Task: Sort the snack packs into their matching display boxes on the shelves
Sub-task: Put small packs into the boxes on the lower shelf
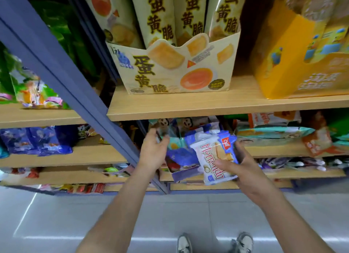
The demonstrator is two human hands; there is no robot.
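My right hand [239, 167] grips white-and-blue plastic snack packs with red lettering [215, 156], thumb across the front, held just before the second wooden shelf [273, 149]. My left hand [153, 150] reaches in beside them, its fingers [164, 139] pinching a blurred cartoon-printed pack [162, 126], below the cream cardboard display box [179, 73].

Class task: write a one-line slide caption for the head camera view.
Right hand holds a white-and-blue snack pack; left hand pinches a cartoon-printed pack beneath the wooden shelf.
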